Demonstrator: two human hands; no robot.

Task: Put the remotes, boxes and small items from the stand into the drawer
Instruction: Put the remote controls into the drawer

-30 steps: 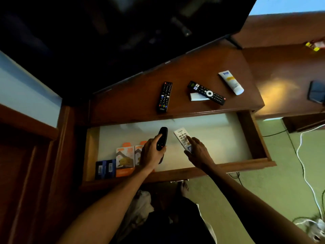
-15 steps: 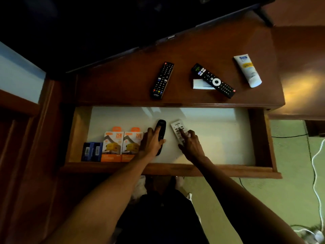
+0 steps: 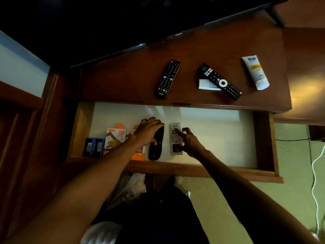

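Observation:
The open drawer [image 3: 263, 141] holds a black remote [image 3: 155, 148] and a white remote [image 3: 174, 138], both lying flat side by side. My left hand [image 3: 147, 131] arches over the black remote's far end with fingers spread and the thumb touching it. My right hand [image 3: 190, 141] rests its fingertips on the white remote, fingers apart. Left of them in the drawer stand two orange-and-white boxes [image 3: 116, 136] and two dark blue boxes [image 3: 95, 147]. On the stand [image 3: 123, 81] lie a black remote [image 3: 168, 79], a second black remote [image 3: 219, 81] across a small white box [image 3: 205, 84], and a white tube [image 3: 255, 72].
A dark TV [image 3: 123, 23] hangs over the back of the stand. The right half of the drawer's white floor is bare. A white cable [image 3: 316, 164] runs over the green floor at the right. Dark wooden panelling fills the left side.
Both remotes have been laid flat on the drawer floor. My left hand's grip on the black remote has loosened into spread fingers. The view has tilted and come closer.

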